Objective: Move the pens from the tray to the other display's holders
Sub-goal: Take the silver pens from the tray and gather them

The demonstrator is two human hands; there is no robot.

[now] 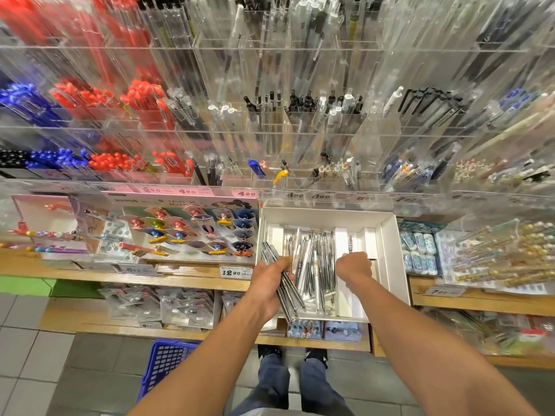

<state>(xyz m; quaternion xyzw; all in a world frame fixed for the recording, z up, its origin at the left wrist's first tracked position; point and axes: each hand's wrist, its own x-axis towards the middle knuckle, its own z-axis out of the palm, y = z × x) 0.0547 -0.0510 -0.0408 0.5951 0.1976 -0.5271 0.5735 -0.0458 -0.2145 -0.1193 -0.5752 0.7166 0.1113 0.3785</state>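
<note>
Item 1, tray (387,250): white open-top box on wooden shelf (186,273), centre of view, below the acrylic wall display (300,121). Raised walls on all four sides; near edge overhangs shelf front.

Item 2, loose pens (318,265): clear/silver, piled in tray's left-centre. Long axes run near-to-far, roughly parallel w/ tray's side walls; which end is tip, cannot tell (blur). Right part of tray floor bare white, w/ one pen (350,243) lying alone near far side.

Item 3, pen bundle (280,280): gripped by left hand (271,283), fingers and thumb curled round its middle. Axis diagonal, far end up-left over tray's left wall, near end down-right over tray's near edge.

Item 4, right hand (354,264): over tray's right-centre, knuckles up, fingers curled down beside the pile; whether they pinch anything, cannot tell.

Item 5, display holders (330,172): clear acrylic compartments, tiered rows above tray; lowest row just beyond tray's far wall, pens standing upright/tilted, several slots part-filled.

Item 6, blue basket (168,364): on floor, lower left, beside person's legs.
</note>
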